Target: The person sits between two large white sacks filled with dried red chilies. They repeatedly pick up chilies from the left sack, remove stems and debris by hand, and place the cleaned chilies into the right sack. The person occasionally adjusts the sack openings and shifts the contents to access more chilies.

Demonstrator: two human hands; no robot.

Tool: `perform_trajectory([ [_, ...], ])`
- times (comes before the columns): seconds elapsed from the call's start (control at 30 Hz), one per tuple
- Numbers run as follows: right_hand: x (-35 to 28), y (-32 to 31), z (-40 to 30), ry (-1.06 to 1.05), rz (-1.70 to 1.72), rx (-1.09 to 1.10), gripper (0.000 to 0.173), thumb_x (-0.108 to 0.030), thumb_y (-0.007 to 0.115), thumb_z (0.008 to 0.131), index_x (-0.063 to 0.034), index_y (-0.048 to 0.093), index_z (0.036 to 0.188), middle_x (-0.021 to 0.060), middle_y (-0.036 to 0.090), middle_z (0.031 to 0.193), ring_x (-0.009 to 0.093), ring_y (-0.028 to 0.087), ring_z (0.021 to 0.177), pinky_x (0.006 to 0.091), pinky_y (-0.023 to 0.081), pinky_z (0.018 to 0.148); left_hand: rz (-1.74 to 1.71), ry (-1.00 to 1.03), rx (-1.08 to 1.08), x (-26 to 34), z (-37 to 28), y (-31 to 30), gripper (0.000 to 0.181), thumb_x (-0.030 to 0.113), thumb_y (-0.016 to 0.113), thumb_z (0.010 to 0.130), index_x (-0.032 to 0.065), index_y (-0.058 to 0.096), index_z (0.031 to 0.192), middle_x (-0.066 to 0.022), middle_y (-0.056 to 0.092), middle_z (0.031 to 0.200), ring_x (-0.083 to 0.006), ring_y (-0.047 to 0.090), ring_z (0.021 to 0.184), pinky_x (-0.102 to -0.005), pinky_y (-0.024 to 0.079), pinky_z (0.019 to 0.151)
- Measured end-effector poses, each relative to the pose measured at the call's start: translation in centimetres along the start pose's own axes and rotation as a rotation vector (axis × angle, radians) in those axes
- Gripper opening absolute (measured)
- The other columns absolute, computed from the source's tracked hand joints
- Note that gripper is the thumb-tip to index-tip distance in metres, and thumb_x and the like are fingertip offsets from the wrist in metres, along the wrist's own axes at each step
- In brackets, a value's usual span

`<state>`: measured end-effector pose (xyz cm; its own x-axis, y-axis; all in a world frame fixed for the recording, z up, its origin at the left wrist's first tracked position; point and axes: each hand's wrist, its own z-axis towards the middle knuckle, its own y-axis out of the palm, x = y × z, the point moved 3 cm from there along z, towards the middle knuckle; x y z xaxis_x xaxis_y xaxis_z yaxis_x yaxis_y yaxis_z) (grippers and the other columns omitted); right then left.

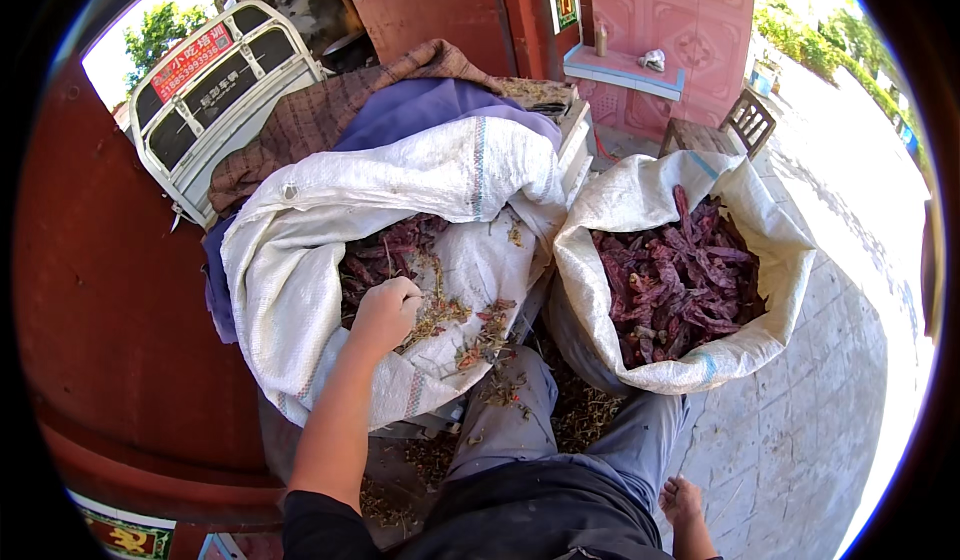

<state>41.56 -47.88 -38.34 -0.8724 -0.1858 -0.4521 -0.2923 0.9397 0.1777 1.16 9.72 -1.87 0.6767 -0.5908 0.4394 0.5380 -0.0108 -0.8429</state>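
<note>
My left hand (390, 315) is over the near side of an opened white woven sack (300, 290), its fingers curled and mostly hidden behind the back of the hand. A thin stalk shows just above it; whether the fingers grip it is unclear. Dark red dried chili peppers (390, 248) lie in this sack's hollow, with stem scraps (442, 312) strewn over the fabric beside them. My right hand (681, 498) hangs low beside my right thigh, fingers curled, with nothing visible in it. To the right, an upright woven sack (780, 320) is full of dried chili peppers (675, 282).
Stem debris (502, 391) lies on my trouser leg and on the ground between my legs. Purple cloth (442, 106) and a brown checked cloth (330, 109) lie behind the left sack. A truck (225, 87), a wooden chair (705, 133) and a red door (135, 297) surround the spot.
</note>
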Motion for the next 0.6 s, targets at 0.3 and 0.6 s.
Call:
perform_trajectory([
  [0.3,0.1,0.6,0.0,-0.020,-0.062,-0.047,0.030,-0.031,0.054,0.111,-0.0024,0.064,0.111,0.0043,0.063,0.081,0.021,0.064,0.066,0.0355,0.053,0.058,-0.497,-0.366,-0.059,-2.4,-1.2,-0.6,0.012,0.005,0.075,0.091,-0.0001,0.074,0.102,-0.0011,0.072,0.087,-0.0069,0.062,0.079,-0.0260,0.051,0.072],
  [0.6,0.6,0.0,0.4,0.014,-0.069,-0.056,0.028,-0.029,0.054,0.110,-0.0028,0.063,0.109,0.0052,0.063,0.083,0.021,0.065,0.068,0.0352,0.052,0.057,-0.682,-0.304,-0.137,0.0,-1.6,0.9,0.017,0.007,0.079,0.092,0.0007,0.072,0.106,-0.0034,0.073,0.102,-0.0102,0.066,0.091,-0.0282,0.054,0.084],
])
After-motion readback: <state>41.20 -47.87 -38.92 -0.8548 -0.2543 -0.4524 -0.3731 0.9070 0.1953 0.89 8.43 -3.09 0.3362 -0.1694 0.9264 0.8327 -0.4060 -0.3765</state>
